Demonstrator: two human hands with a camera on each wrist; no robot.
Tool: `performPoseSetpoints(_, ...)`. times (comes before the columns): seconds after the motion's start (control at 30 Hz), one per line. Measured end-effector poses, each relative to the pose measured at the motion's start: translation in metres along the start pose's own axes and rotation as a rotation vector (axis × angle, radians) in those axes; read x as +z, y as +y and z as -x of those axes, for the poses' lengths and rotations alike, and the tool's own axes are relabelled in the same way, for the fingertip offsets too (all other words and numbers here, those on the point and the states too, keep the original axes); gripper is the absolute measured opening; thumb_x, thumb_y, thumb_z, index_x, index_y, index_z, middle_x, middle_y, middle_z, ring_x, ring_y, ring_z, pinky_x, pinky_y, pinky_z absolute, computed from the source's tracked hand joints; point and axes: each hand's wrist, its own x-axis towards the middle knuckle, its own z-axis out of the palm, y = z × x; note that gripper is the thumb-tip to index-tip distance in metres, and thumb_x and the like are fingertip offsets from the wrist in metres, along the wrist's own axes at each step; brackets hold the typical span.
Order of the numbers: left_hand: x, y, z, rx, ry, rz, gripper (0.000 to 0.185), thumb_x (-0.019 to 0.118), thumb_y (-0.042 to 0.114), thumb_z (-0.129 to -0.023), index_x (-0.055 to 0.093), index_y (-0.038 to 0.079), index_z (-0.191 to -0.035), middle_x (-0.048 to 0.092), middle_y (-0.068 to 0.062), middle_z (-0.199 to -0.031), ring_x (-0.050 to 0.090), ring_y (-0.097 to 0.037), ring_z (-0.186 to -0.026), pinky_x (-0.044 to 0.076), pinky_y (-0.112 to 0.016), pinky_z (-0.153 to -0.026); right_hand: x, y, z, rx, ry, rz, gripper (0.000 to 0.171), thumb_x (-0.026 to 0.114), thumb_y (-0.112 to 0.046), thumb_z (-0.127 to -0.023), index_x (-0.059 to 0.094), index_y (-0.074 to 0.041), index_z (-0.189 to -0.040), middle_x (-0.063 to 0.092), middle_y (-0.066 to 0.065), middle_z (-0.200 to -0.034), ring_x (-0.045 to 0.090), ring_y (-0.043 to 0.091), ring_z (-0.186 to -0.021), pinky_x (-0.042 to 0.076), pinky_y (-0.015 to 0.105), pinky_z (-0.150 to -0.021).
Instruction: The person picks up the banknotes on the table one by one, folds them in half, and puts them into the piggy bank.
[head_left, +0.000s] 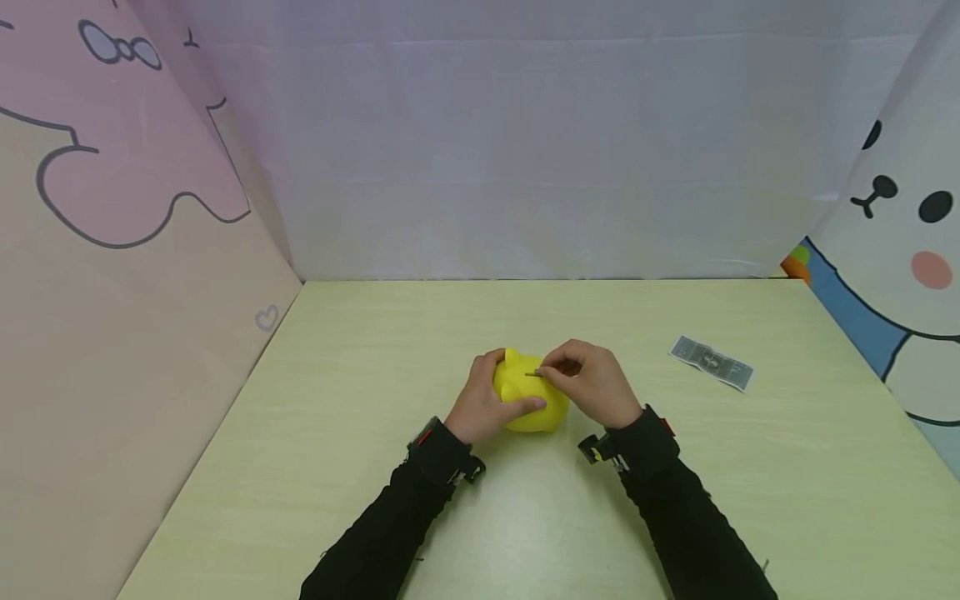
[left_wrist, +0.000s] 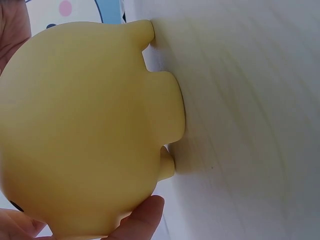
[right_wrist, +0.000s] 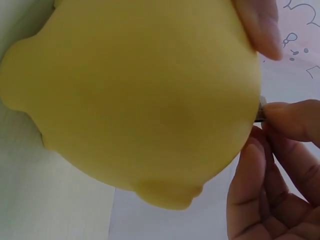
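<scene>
A: Going left to right, quick. Left edge, what's sitting there?

B: Pink cartoon backdrop panel (head_left: 112, 150) is standing along the left side of the pale green table (head_left: 360, 350). White sheet is hanging across the back.

A: Left hand?

B: Left hand (head_left: 480, 404) is gripping the yellow piggy bank (head_left: 528, 400) from its left side, fingers curling round the body, thumb lying across the near face. In the left wrist view a fingertip (left_wrist: 145, 215) is pressing under the bank's belly.

A: Describe the bank.

B: Smooth, matte, plain yellow, round and bulbous. Small ear nubs are sticking up on top in the head view. Left wrist view is showing stubby feet and a rounded snout-like bump (left_wrist: 165, 107) facing the table surface. It's sitting near the middle of the table, close to the person, between the two hands.

A: Right hand?

B: Right hand (head_left: 592, 383) is pinching a small thin grey piece, probably a coin (head_left: 534, 374), thumb and forefinger clenching on it, holding it right at the top of the bank. Right wrist view is showing the grey edge (right_wrist: 260, 112) touching the yellow shell. Can't tell whether a slot is there, it's hidden.

A: Further right?

B: Grey banknote (head_left: 711, 362) is lying flat, well apart from the hands. Bear-face panel (head_left: 900, 233) is standing at the right edge. Both arms are wearing black sleeves.
</scene>
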Motion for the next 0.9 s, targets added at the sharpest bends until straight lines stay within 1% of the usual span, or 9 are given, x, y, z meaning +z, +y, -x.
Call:
performPoseSetpoints(0.23,0.0002,0.0015,0.0002,-0.008,0.001,-0.003,0.093,0.074,0.054,-0.069,0.029,0.011,-0.138,0.036,-0.008,-0.125,0.045,-0.02,-0.094,0.044,-0.03,-0.076,0.0011,0.003,0.0001,-0.018,-0.02,0.049,0.004,0.068,-0.012,-0.083,0.07,-0.01,-0.085,0.058,0.0,-0.083,0.054,0.011,-0.073,0.05,0.025,-0.068)
performPoseSetpoints(0.53,0.0002,0.0007,0.0002,-0.016,0.003,-0.007,0.095,0.074,0.055,-0.068,0.028,0.011,-0.139,0.036,-0.008,-0.125,0.045,-0.021,-0.094,0.044,-0.03,-0.076,-0.0027,0.0012,0.0009,-0.034,-0.039,0.038,0.004,0.069,-0.012,-0.082,0.07,-0.012,-0.086,0.06,-0.001,-0.084,0.056,0.01,-0.073,0.051,0.025,-0.068)
performPoseSetpoints(0.67,0.0,0.0017,0.0005,-0.016,0.001,-0.003,0.094,0.074,0.054,-0.068,0.029,0.011,-0.139,0.036,-0.008,-0.125,0.045,-0.02,-0.093,0.044,-0.03,-0.076,-0.005,-0.0006,0.0015,-0.037,-0.043,0.039,0.004,0.069,-0.014,-0.082,0.069,-0.011,-0.085,0.06,-0.002,-0.084,0.057,0.01,-0.072,0.051,0.025,-0.068)
performPoseSetpoints(0.9,-0.0001,0.0032,0.0018,-0.009,-0.001,-0.011,0.088,0.073,0.049,-0.072,0.029,0.012,-0.138,0.036,-0.008,-0.123,0.045,-0.019,-0.092,0.044,-0.028,-0.076,-0.0048,-0.0014,0.0022,-0.06,-0.042,0.071,0.007,0.068,-0.015,-0.083,0.069,-0.008,-0.084,0.06,-0.001,-0.084,0.056,0.01,-0.072,0.052,0.026,-0.069)
